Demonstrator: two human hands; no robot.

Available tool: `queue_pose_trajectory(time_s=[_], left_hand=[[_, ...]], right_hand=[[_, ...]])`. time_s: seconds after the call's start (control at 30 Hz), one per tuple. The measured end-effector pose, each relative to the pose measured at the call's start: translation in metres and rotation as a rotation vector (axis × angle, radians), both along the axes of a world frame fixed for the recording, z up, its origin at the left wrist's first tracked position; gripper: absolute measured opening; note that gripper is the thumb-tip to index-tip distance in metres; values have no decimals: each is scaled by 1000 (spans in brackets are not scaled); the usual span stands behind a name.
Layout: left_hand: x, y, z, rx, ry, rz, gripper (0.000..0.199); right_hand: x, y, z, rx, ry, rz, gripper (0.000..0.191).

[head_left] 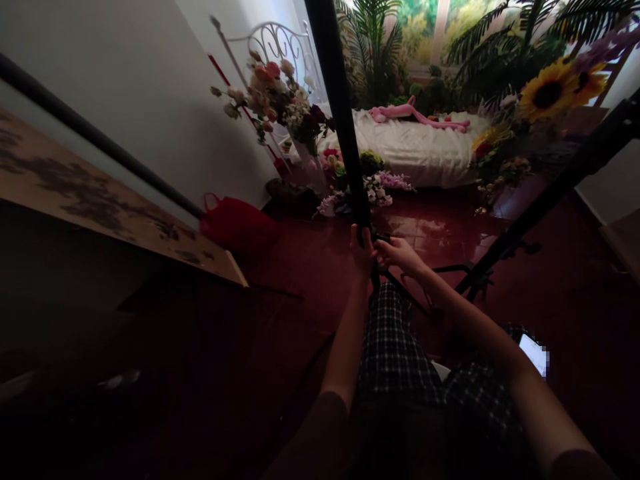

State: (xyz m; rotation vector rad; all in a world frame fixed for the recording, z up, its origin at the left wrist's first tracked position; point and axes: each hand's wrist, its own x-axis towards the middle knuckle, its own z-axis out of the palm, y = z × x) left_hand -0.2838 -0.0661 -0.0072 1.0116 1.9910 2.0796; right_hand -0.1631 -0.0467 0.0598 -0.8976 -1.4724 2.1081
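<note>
A black stand pole (345,120) rises in front of me and runs past the top of the view. My left hand (363,250) is wrapped around its lower part from the left. Closed against the same spot from the right is my right hand (400,255), its fingers on a small dark fitting that juts from the pole. The exact shape of that fitting is hidden by the fingers. Below the hands the pole passes close to my knee in checked trousers (390,340).
A second black stand (540,213) leans at the right. Flower bunches (290,100) and a white-draped bench (415,150) with a pink plush toy (420,117) are ahead. A red bag (237,223) and a painted panel (125,213) are left. A lit phone (534,353) lies by my right leg.
</note>
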Motion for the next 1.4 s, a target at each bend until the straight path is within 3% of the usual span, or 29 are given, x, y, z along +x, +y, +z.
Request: queue_pose_trajectory(time_s=[0.07,0.13,0.27,0.43,0.7,0.83,1.13,1.4], left_hand=[[2,-2,1,39,27,-10,55],[4,-5,4,44,25,-34,54],[2,-12,17,41,78,-118,53],[-7,-10,48,118,198,-186,47],[-10,26,105,420,86,-261,41],[-16,36,122,472,113,-327,42],[-17,35,122,522,141,-360,36],[-15,35,123,423,123,-248,38]], right_hand=[[6,-3,-4,540,-310,-100,7],[17,-2,-5,915,-531,-114,13],[45,0,-3,1194,-556,-75,24],[63,-10,0,1450,-451,12,34],[51,-9,-18,1545,-420,60,53],[47,-4,-24,1559,-370,28,57],[41,1,-26,1596,-403,-118,50],[26,6,-2,1417,-589,-171,40]])
